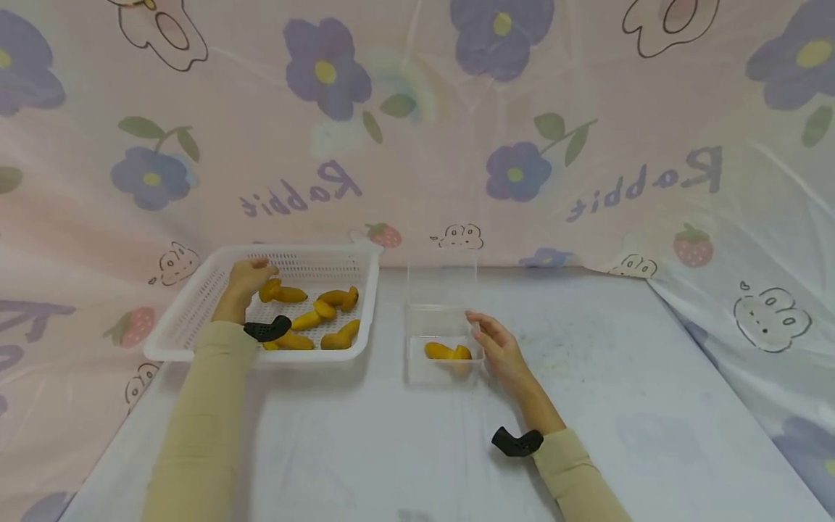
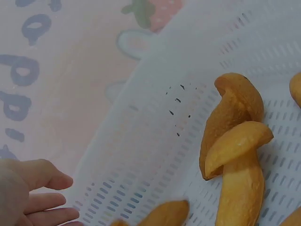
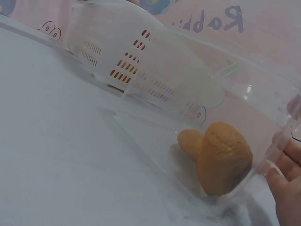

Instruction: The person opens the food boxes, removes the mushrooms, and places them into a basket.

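Note:
My left hand (image 1: 248,281) is over the left part of a white slotted basket (image 1: 261,354). In the left wrist view its fingers (image 2: 51,217) are loosely extended and hold nothing. Several yellow-brown mushrooms lie in the basket, the nearest a mushroom (image 1: 287,293) just right of the hand. My right hand (image 1: 504,355) rests beside a clear plastic box (image 1: 417,377), its relaxed fingers touching the right wall. One mushroom (image 3: 223,160) lies inside that box. The clear lid (image 1: 442,279) stands raised at the back.
A white cloth (image 1: 339,449) covers the table. Behind it hangs a curtain (image 1: 417,145) printed with flowers and rabbits. The basket stands left of the box, with a gap between them. Each wrist wears a black band (image 1: 517,442).

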A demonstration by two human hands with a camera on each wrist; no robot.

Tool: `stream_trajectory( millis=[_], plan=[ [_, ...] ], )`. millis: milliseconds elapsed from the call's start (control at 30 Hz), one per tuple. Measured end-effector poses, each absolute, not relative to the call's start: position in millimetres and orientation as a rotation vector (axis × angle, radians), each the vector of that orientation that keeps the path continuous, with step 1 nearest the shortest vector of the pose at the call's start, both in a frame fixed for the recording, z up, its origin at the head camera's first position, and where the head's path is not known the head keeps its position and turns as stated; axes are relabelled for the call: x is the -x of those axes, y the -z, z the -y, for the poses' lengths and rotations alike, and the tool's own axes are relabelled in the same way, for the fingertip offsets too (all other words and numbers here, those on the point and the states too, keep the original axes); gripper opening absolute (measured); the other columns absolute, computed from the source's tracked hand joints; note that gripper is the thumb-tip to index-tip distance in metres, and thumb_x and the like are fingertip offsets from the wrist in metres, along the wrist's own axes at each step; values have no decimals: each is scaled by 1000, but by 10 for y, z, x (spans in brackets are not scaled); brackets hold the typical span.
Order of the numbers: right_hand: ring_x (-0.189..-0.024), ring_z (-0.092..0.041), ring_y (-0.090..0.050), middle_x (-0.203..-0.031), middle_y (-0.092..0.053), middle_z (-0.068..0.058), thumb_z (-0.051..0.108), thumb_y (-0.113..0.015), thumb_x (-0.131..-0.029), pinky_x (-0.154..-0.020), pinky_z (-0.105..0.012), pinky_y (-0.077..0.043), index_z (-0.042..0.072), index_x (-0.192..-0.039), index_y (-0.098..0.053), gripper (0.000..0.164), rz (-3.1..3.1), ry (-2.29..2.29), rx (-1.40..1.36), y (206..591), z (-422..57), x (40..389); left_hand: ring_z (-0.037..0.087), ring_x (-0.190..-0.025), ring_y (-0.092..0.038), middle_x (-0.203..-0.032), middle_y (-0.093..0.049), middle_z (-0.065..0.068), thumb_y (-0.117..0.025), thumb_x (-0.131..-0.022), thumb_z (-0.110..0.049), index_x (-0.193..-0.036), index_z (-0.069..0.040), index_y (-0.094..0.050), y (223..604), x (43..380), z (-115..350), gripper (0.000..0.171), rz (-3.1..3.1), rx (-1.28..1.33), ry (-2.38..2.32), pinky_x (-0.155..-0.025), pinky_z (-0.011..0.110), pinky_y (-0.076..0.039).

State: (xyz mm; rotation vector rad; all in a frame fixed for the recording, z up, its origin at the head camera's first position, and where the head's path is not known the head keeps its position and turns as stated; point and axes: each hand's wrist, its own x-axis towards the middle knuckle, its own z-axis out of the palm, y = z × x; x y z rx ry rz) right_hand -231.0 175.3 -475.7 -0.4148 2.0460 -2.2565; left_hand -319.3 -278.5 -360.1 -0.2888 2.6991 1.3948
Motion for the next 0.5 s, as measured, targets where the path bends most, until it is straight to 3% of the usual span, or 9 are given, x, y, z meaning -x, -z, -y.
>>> stream_trajectory(
  millis=[133, 267, 333, 500],
  plan=[
    [-140, -5, -35, -145, -47, 4, 19, -48, -101, -128, -46, -12, -4, -137, -42, 43, -2058, 2258, 454, 4787, -1760, 2311, 46, -147, -18, -159, -19, 24, -39, -101, -26, -150, 3, -23, 3576, 3169, 2785, 60, -2682, 262, -1438, -123, 56, -21],
    [-151, -23, -21, -154, -38, -12, 16, -46, -102, -128, -49, -8, -5, -138, -40, 43, -2041, 2257, 432, 4763, -1748, 2295, 45, -147, -20, -159, -20, 25, -37, -102, -30, -150, 1, -24, 3573, 3154, 2802, 60, -2652, 233, -1476, -123, 57, -19],
    [-152, -30, -16, -156, -31, -19, 16, -47, -101, -126, -56, -2, -7, -138, -38, 44, -2026, 2263, 398, 4738, -1736, 2291, 45, -146, -25, -158, -23, 26, -36, -102, -31, -150, 1, -24, 3574, 3156, 2813, 60, -2643, 211, -1499, -123, 55, -22],
    [-151, -32, -15, -157, -27, -22, 16, -47, -102, -126, -56, -2, -9, -138, -35, 46, -2018, 2261, 391, 4743, -1736, 2310, 40, -143, -33, -158, -24, 24, -35, -102, -33, -151, 0, -23, 3515, 3097, 2788, 60, -2595, 179, -1548, -122, 47, -29]
  ],
)
